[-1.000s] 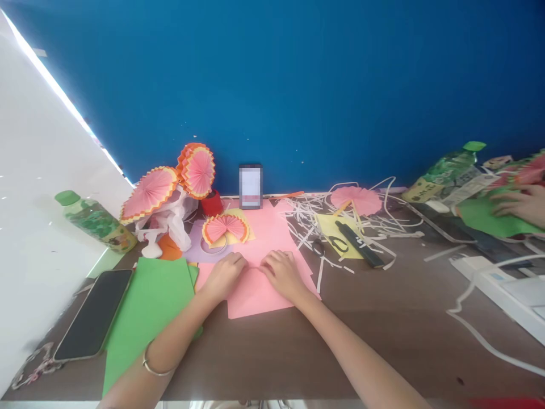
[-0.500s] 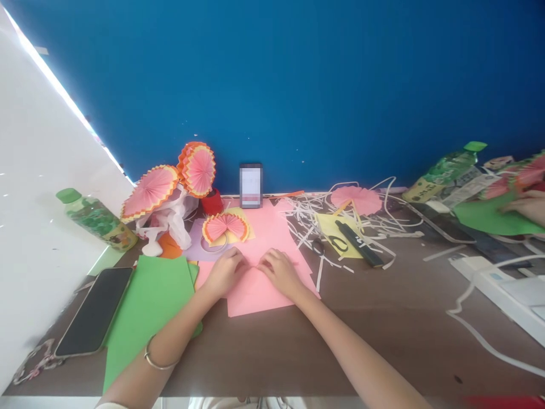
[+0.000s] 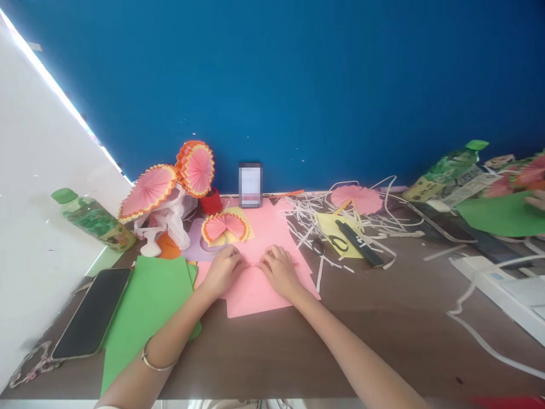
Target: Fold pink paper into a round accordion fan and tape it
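Observation:
Over a stack of pink paper sheets (image 3: 255,298), my left hand (image 3: 225,270) and my right hand (image 3: 280,270) face each other. The fingers of both are curled and closed at a thin folded edge of pink paper (image 3: 252,265) between them. Its exact shape blends into the sheets below. Just beyond my left hand lies a pleated pink, yellow and orange paper fan (image 3: 225,227). A ring-shaped roll of tape (image 3: 213,244) rests by it on purple paper (image 3: 195,238). Green sheets (image 3: 147,307) lie beneath and beside my left forearm.
Pleated paper fans (image 3: 149,190) and a green bottle (image 3: 93,218) stand left; a phone (image 3: 91,312) lies nearer. Behind, another phone (image 3: 251,184) leans on the blue wall. Rightward are white paper strips (image 3: 304,218), scissors (image 3: 338,243), a black cutter (image 3: 360,244) and another person's hand (image 3: 535,199).
My right hand's fingers have shifted slightly on the pink paper; my left hand has barely moved. At the far right, the other person's hand has moved right, away from the green paper's middle.

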The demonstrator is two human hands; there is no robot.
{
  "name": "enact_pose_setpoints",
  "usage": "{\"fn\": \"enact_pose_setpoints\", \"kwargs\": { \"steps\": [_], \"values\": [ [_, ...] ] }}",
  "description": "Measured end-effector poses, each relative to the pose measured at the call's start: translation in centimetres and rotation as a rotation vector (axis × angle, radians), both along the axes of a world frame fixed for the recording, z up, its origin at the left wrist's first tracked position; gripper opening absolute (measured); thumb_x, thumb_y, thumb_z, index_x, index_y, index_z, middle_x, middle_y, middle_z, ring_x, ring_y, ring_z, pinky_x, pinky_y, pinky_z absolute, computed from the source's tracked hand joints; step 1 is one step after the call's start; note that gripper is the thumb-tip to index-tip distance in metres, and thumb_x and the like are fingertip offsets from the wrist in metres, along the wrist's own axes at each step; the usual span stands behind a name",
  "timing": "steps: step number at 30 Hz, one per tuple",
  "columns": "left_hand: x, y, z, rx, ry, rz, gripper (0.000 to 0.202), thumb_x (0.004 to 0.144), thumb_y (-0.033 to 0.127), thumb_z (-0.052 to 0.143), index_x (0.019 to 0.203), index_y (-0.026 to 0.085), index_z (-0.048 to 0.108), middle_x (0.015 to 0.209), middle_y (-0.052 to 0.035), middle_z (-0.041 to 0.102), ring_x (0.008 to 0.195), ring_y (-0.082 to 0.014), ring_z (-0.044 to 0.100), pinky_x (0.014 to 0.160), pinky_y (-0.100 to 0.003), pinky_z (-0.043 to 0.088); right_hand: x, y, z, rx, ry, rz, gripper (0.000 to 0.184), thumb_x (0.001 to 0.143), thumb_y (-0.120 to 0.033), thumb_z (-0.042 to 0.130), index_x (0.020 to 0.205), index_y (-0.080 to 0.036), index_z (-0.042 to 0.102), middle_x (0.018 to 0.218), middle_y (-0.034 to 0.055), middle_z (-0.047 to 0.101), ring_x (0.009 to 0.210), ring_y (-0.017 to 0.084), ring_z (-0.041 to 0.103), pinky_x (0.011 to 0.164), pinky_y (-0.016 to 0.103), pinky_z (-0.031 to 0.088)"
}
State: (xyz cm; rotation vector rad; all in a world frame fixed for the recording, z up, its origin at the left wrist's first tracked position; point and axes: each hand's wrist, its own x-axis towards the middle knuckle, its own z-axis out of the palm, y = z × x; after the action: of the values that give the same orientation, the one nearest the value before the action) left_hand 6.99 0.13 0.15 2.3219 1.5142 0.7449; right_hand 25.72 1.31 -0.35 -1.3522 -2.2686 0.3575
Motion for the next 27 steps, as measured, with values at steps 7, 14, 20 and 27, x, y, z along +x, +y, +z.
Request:
{"fn": "enact_pose_setpoints", "kwargs": {
  "steps": [7, 14, 20, 27],
  "values": [
    [0.3, 0.1, 0.1, -0.040, 0.007, 0.106, 0.021, 0.079, 0.029, 0.053, 0.067, 0.014, 0.060, 0.076, -0.0049, 0.053, 0.075, -0.0164, 0.051, 0.068, -0.030, 0.039, -0.4, 0.2, 0.1, 0.002, -0.042, -0.039, 0.019, 0.082, -0.028, 0.051, 0.066, -0.019, 0.055, 0.085, 0.0054, 0.052, 0.085, 0.021, 0.045, 0.072, 0.035, 0.034],
    [1.1, -0.1, 0.0, -0.073, 0.025, 0.243, 0.018, 0.077, 0.030, 0.054, 0.067, 0.016, 0.061, 0.073, -0.0043, 0.056, 0.074, -0.0183, 0.052, 0.069, -0.033, 0.038, -0.7, 0.1, 0.2, -0.020, -0.063, -0.096, 0.020, 0.080, -0.030, 0.053, 0.063, -0.019, 0.054, 0.085, 0.0062, 0.051, 0.086, 0.022, 0.044, 0.072, 0.036, 0.034],
    [1.1, -0.3, 0.0, -0.059, -0.057, 0.272, 0.013, 0.077, 0.030, 0.055, 0.081, 0.017, 0.058, 0.079, -0.0039, 0.060, 0.078, -0.0183, 0.054, 0.072, -0.033, 0.040, -0.9, 0.0, 0.0, -0.019, -0.038, -0.141, 0.018, 0.079, -0.032, 0.054, 0.066, -0.020, 0.056, 0.088, 0.0069, 0.051, 0.087, 0.023, 0.044, 0.074, 0.038, 0.034],
    [1.0, -0.9, -0.4, 0.140, -0.013, 0.170, 0.020, 0.083, 0.016, 0.042, 0.094, 0.016, 0.059, 0.090, -0.0088, 0.057, 0.086, -0.0192, 0.054, 0.074, -0.034, 0.046, -0.9, 0.1, 0.1, -0.048, -0.010, -0.147, 0.019, 0.079, -0.032, 0.056, 0.064, -0.020, 0.055, 0.087, 0.0057, 0.050, 0.089, 0.022, 0.044, 0.076, 0.037, 0.035]
  ]
}}
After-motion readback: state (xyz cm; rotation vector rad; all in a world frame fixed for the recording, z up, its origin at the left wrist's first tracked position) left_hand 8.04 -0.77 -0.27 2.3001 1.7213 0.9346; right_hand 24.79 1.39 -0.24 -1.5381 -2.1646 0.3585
